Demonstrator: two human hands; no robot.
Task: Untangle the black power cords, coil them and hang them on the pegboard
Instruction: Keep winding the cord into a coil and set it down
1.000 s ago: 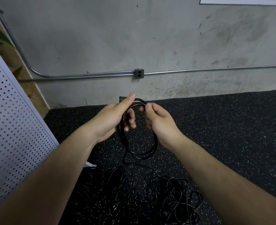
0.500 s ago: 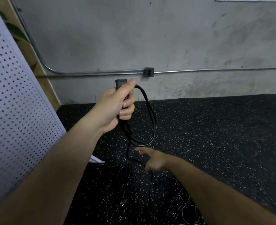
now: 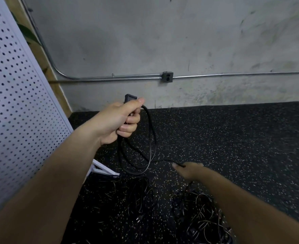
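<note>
Black power cord [image 3: 151, 138] is up off the floor in my left hand [image 3: 120, 120]. The fingers are curled tight round a bunch of loops, and the thumb is pressed along the plug [image 3: 130, 98], which sticks out above the fist. Holding it high lets the loops hang free and open, so the next turn can go in without snagging.

From the bottom of the coil one strand runs out sideways to my right hand [image 3: 189, 170], low and near the floor. That hand is blurred, but it looks like the fingertips are pinching the strand to draw slack out of the heap. Past the hand the black power cord drops into the tangle of cords [image 3: 203, 210] on the speckled rubber floor [image 3: 241, 138]. A second, smaller heap [image 3: 140, 194] lies just left of it.

I judge we're mid-coil on this one: only a few loops gathered, plenty knotted below. The pegboard [image 3: 22, 103] stands at my left on its white foot [image 3: 103, 169], near enough for hanging once the coil is finished. The risk is that strand dragging the whole tangle along with it.
</note>
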